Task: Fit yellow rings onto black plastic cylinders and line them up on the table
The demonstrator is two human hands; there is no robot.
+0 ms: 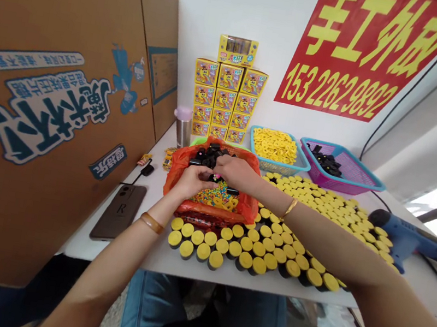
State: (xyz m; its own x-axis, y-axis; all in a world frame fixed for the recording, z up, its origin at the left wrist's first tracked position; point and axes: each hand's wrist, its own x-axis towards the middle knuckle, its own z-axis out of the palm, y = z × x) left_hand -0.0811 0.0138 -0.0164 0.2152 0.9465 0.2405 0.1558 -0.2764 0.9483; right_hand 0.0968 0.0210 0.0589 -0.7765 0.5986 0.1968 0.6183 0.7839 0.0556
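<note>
Both my hands meet over a basket [251, 207] lined with red plastic. My left hand [194, 183] is closed, fingers pinched round a small black cup [213, 178] that is mostly hidden by the fingers. From the right, my right hand [238, 171] bends over the same cup with its fingertips pressed together at the opening. A speck of pink shows there, too small to name. Beneath the hands lie many small coloured candy beads [217, 195] and several yellow plastic pieces [232, 204]. More black cups [208, 155] are heaped at the basket's far side.
Many yellow-capped black cups [245, 260] stand in front and to the right. Behind are a blue basket of yellow pieces [274, 146] and a purple basket [359, 177]. A blue heat-gun-like tool [409, 238], phone [119, 213], steel bottle [183, 129], stacked boxes [225, 101] and large cartons [65, 106] surround them.
</note>
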